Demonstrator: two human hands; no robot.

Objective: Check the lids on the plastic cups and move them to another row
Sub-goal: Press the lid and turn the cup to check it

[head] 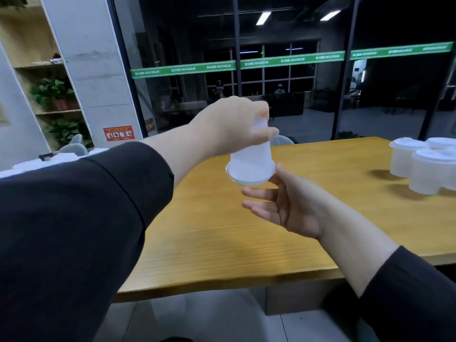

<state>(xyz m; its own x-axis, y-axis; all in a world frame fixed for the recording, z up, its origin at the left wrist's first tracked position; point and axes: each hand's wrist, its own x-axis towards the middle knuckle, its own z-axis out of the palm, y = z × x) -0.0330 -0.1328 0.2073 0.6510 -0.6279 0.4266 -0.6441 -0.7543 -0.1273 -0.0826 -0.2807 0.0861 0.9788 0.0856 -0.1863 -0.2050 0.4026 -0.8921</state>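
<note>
My left sleeve, dark and wide, is filling the near left of the view, and my right sleeve is coming in at the lower right. Above the yellow wooden table, I am holding a frosted plastic cup upside down in the air, lid end pointing down and tilted slightly toward me. My left hand is gripping the cup from above, fingers and thumb curled round its narrow base end. The clear lid is sitting on the cup's wide mouth, facing downward. My right hand is reaching up under it, palm turned up and fingers relaxed and spread; the upper fingers are touching the lid's rim at its right side, while the lower fingers are hanging free just beneath. Whether the lid is fully pressed on, I cannot tell.

Farther off, at the table's right end, a cluster of lidded cups is standing upright, close together and well apart from the one in my hands, partly cut off by the frame's edge. Beyond the table, a dark glass wall is carrying a green strip, and at the far left potted plants are sitting on wooden shelves beside a white pillar.
</note>
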